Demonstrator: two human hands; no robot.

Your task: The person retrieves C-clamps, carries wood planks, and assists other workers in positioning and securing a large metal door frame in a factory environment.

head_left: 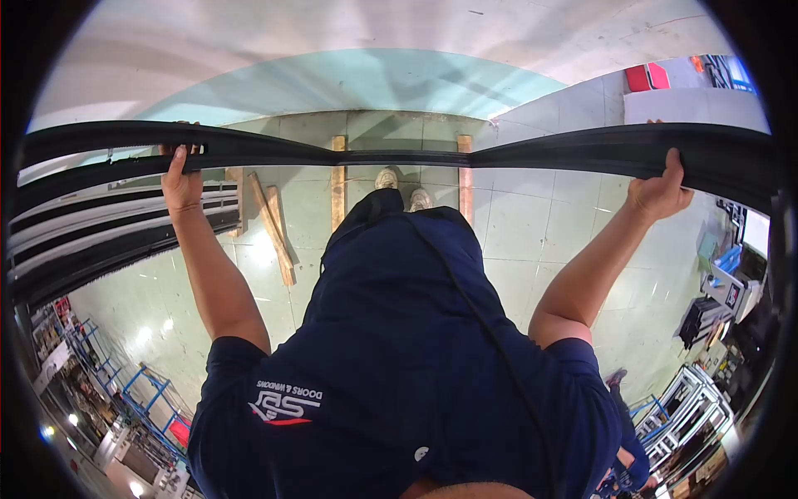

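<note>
A long black profile bar (407,157), like door or window framing, spans nearly the whole head view at about arm's length. Toward the left it shows long openings and a small slot. My left hand (181,179) is closed around it beside that slot, thumb on the near face and fingertips over the far edge. Far out on the right side, my right hand (661,185) grips the same bar, its thumb pressed up against the near face. Most fingers of both hands are hidden behind the bar.
Wooden strips (338,187) lie on the tiled floor (519,220) near my shoes (386,179). More long profiles (125,229) are stacked at left. A pale wall (332,79) rises ahead. Blue racks (145,391), white frames (686,407) and another person (633,453) are behind me.
</note>
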